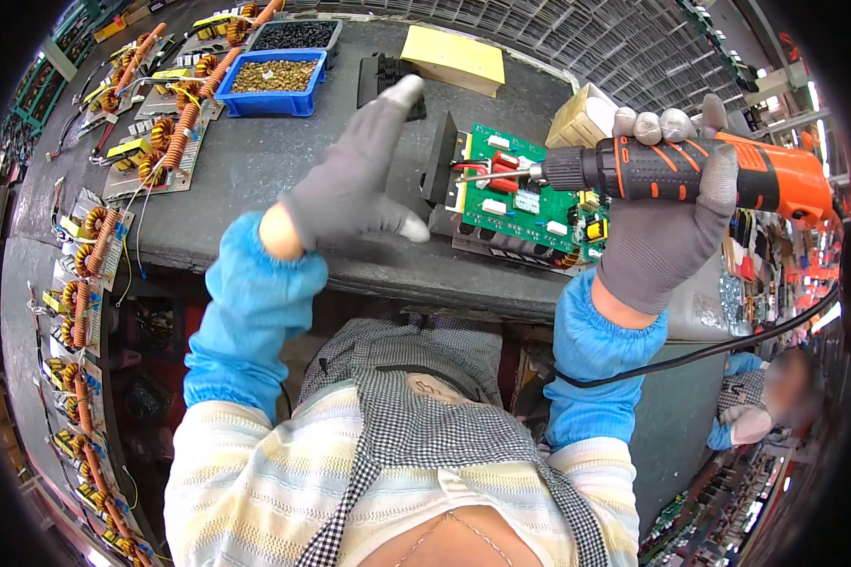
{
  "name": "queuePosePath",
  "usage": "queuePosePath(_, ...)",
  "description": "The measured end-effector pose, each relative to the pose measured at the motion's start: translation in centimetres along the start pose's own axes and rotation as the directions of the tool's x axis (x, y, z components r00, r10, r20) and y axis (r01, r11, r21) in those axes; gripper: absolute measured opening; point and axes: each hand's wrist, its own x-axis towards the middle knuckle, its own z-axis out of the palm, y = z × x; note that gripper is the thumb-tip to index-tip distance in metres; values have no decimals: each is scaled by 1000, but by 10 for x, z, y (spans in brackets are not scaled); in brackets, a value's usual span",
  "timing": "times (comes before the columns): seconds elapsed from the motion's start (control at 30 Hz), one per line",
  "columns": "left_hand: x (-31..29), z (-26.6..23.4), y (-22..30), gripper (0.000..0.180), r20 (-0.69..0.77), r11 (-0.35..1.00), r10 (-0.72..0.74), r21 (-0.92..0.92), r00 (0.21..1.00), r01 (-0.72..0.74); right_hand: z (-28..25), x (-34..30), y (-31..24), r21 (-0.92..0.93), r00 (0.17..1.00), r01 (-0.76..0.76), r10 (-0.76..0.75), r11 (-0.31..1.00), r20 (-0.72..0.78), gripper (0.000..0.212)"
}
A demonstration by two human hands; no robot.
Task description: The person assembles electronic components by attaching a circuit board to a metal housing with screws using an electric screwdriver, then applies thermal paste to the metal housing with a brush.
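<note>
Evidently, the green circuit board (551, 202) bears a small pale label (527, 203).

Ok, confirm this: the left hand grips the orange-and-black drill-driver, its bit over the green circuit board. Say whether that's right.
Wrong hand: the head view shows the right hand gripping the drill-driver, its bit over the green circuit board.
</note>
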Motion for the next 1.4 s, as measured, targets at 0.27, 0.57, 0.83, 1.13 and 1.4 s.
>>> queuePosePath(0.27, 33, 33, -23, 137, 299, 978, 138, -192, 944, -82, -1, -4, 8, -139, 989, 43, -22, 989, 148, 63)
queuePosePath(0.57, 33, 27, -10, 123, 313, 998, 65, -15, 948, -63, -6, -7, 17, -281, 986, 30, 19, 959, 167, 70)
queuePosePath(0.83, 32, 33, -20, 125, 259, 993, 115, -27, 959, -112, 26, 13, 25, -468, 918, -82, 249, 880, 308, 29)
queuePosePath(1.13, 32, 31, -25, 132, 364, 998, 52, -37, 930, -41, 45, 22, 47, -466, 829, -166, 379, 869, 411, 28)
queuePosePath(1.4, 32, 32, -19, 134, 329, 996, 33, -89, 944, -4, 23, 42, 68, -187, 824, -274, 330, 943, 460, 25)
